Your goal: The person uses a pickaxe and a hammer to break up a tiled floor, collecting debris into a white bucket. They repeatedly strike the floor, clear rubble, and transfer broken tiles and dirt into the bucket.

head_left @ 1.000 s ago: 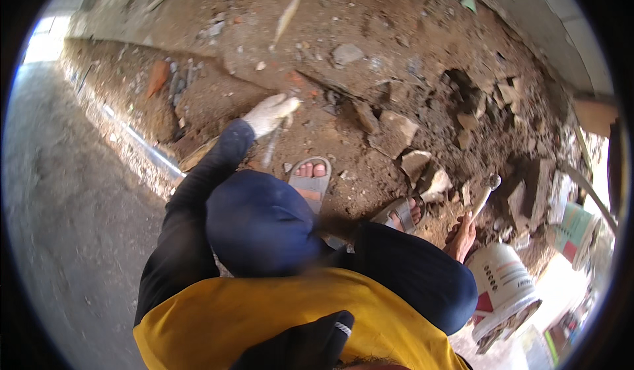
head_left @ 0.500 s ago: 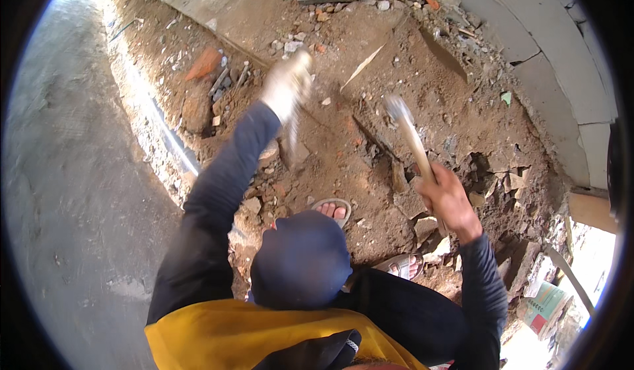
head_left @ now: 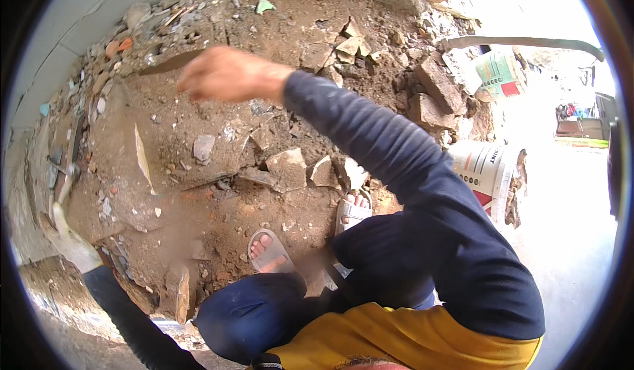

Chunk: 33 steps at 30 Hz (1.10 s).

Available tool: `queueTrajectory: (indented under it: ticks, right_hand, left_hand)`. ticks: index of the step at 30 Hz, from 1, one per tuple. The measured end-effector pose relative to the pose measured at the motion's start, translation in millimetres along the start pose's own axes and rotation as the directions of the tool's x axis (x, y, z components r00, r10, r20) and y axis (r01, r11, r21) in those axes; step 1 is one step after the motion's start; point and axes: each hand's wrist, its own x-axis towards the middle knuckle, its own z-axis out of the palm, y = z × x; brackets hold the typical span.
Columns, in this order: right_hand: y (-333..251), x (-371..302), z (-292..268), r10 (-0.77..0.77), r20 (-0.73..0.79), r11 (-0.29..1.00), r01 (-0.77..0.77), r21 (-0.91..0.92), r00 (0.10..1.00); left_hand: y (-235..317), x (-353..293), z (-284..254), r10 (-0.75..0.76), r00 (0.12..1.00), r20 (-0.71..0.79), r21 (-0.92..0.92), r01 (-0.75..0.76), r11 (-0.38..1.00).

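At the far left, my left hand (head_left: 74, 246), in a pale dusty work glove, reaches forward with its fingers apart. A hammer (head_left: 68, 177) lies just beyond its fingertips, its handle ending at or beside them; touching or not is hard to tell. Next to the hammer is what looks like a trowel blade (head_left: 54, 169). My bare right hand (head_left: 228, 76) is raised above the rubble, its fingers blurred by motion. Nothing plainly shows in it. Left of it, a dark flat piece (head_left: 170, 63) lies in the dirt.
Broken slabs (head_left: 288, 169) and brick chunks (head_left: 441, 92) cover the soil ahead of my sandalled feet. On the right stand a white paint bucket (head_left: 485, 172) and a green-and-white one (head_left: 500, 74). A curved grey strip (head_left: 522, 41) extends above them. A wall (head_left: 86, 23) borders the far left.
My view has turned to the right. The hammer has left my right hand and lies by my left hand. The pointed tool blurred in my left hand earlier no longer shows there.
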Motion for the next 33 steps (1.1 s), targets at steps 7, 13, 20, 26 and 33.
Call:
queueTrajectory:
  ticks: [7,13,20,26,33]
  right_hand:
    - [114,-216,-74,0.633,-0.486,0.769,-0.561,0.306,0.603]
    - [41,-445,-114,0.851,-0.448,0.457,-0.809,0.370,0.276]
    - [-28,-531,-372,0.095,-0.887,0.546,-0.769,-0.334,0.452]
    - [51,-564,-560,0.539,-0.729,-0.208,-0.772,-0.600,0.422]
    - [130,-640,-459,1.000,-0.006,0.021,-0.988,0.156,0.021]
  left_hand:
    - [73,-35,66,-0.175,0.967,0.185,0.311,0.111,0.944]
    - [185,-123,40,-0.343,0.601,0.722,0.590,-0.274,0.760]
    - [335,-149,36,-0.392,0.261,0.882,0.450,-0.219,0.866]
    - [418,-142,121,-0.378,0.096,0.921,0.390,-0.167,0.906]
    - [559,-158,206,-0.399,-0.090,0.913,0.401,0.005,0.916]
